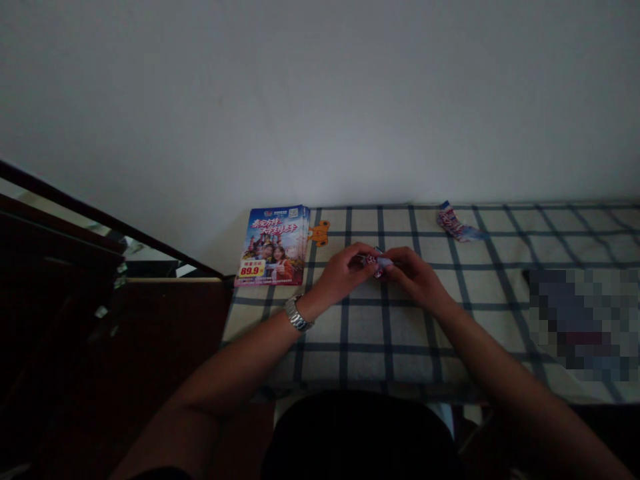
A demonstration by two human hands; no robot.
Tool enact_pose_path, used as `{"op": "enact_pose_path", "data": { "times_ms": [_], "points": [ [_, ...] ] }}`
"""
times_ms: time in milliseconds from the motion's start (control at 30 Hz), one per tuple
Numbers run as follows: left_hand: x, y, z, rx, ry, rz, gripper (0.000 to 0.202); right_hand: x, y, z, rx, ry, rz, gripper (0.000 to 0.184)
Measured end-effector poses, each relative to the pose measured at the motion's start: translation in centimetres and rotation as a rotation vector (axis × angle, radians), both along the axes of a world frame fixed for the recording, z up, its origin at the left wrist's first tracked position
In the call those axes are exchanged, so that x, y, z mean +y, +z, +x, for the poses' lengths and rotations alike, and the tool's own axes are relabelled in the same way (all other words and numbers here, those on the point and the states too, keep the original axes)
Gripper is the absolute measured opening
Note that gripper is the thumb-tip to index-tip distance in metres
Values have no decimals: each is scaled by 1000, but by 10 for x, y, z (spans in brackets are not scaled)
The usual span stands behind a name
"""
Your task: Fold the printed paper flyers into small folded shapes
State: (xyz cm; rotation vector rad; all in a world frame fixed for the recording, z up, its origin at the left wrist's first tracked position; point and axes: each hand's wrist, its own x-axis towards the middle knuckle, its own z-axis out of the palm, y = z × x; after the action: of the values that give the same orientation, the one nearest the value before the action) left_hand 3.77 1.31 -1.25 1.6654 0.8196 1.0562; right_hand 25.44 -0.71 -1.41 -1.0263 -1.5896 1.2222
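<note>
Both hands meet over the checked cloth near the middle of the head view. Between their fingertips is a small folded or crumpled piece of printed paper (376, 265), pink, white and blue. My left hand (343, 272), with a metal watch on its wrist, pinches the paper's left side. On its right side the fingers of my right hand (414, 275) are closed. The fingers partly cover the paper, so its exact shape cannot be made out. To the left of my left hand lies a stack of printed flyers (273, 248) in similar colours.
A twisted strip of printed paper (453, 223) lies at the back, right of my hands. An orange bear figure (319, 233) is beside the flyers. The checked tablecloth (365, 327) meets a white wall (320, 100). A blurred-out dark object (575, 320) is at the right.
</note>
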Motion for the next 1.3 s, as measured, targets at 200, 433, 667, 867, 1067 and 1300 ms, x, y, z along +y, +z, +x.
{"op": "enact_pose_path", "data": {
  "times_ms": [200, 433, 667, 867, 1067, 1300],
  "points": [
    [-3, -3, 0, 59, 39, 63, 26, 1, -6, -2, 40, -11, -104, 54],
    [-6, -2, 3, 15, 71, 15, 33, 1, -6, 1, 23, 7, -138, 56],
    [0, -1, 1, 49, 139, -52, 27, -2, -5, 0, -69, 27, -41, 49],
    [1, -1, 1, 4, 115, -104, 29, -3, -1, -2, -107, 12, -13, 48],
    [0, -1, 2, -31, 109, -149, 27, -4, 0, -3, -129, 1, 23, 45],
    [0, -2, 2, -41, 111, -169, 26, -4, -1, -3, -178, -23, 46, 43]
  ]
}}
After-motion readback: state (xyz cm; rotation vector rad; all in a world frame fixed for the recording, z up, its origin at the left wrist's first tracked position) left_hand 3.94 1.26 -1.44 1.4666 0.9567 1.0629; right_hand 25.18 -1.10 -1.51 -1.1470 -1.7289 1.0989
